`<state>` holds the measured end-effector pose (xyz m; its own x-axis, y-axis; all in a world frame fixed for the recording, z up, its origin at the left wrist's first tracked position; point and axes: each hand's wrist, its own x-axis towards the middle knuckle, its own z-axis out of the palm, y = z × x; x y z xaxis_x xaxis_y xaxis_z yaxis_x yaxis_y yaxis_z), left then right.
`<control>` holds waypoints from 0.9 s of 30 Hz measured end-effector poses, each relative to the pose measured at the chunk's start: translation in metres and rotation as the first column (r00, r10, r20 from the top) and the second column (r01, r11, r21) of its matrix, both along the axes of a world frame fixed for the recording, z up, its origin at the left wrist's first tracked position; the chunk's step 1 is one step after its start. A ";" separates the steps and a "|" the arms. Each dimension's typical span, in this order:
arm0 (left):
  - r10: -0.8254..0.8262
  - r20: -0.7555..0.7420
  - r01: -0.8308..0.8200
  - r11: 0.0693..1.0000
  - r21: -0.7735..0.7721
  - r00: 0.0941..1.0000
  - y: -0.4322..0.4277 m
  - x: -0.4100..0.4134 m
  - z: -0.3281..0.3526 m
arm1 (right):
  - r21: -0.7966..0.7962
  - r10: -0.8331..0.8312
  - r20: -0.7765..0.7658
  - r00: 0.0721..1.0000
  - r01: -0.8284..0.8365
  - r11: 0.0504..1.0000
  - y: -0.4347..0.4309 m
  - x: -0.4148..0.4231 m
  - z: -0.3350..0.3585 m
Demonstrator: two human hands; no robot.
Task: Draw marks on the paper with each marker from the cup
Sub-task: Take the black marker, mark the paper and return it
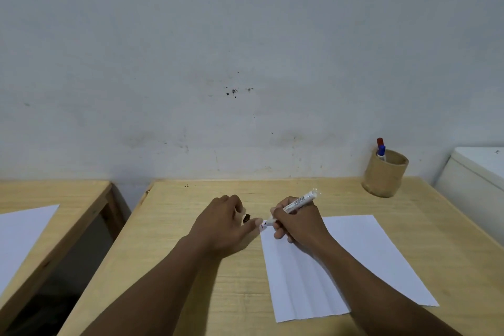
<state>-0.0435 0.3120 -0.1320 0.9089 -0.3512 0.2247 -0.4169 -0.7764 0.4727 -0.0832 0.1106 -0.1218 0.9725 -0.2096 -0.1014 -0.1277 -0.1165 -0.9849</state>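
A white sheet of paper [362,259] lies on the wooden desk [191,267], right of centre. My right hand [300,222] grips an uncapped white marker [298,203], its tip touching the paper's far left corner, where a small mark shows. My left hand [226,224] rests just left of that corner, thumb on the paper's edge, with a dark marker cap [246,218] held in its fingers. A round bamboo cup [384,174] stands at the desk's far right by the wall, holding a red-capped marker [380,142] and a blue-capped marker [381,150].
A second wooden desk [68,199] stands to the left across a narrow gap, with another white sheet [19,237] on it. A white box-like object [474,183] sits beyond the desk's right edge. A grey wall rises right behind the desks.
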 end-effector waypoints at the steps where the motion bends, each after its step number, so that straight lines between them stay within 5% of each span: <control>1: -0.010 0.030 0.009 0.999 0.045 0.999 0.003 -0.002 -0.005 | -0.013 -0.014 0.001 1.000 0.014 1.000 0.000 0.000 -0.003; 5: -0.009 0.158 -0.028 0.973 0.228 0.987 0.010 -0.007 -0.016 | -0.059 -0.024 0.015 1.000 0.025 0.998 0.001 0.001 -0.010; 16: 0.019 0.133 -0.049 0.972 0.230 0.991 0.010 -0.006 -0.017 | -0.065 0.004 0.042 0.999 -0.001 0.998 0.001 0.004 -0.015; 20: 0.050 0.082 -0.056 0.995 0.083 0.995 0.009 -0.008 -0.013 | -0.018 -0.007 0.021 1.000 0.008 1.000 0.001 0.003 -0.012; 27: 0.062 -0.006 -0.062 0.991 -0.114 0.998 -0.009 0.000 -0.005 | 0.353 -0.183 -0.049 0.982 0.189 0.917 -0.019 0.006 0.009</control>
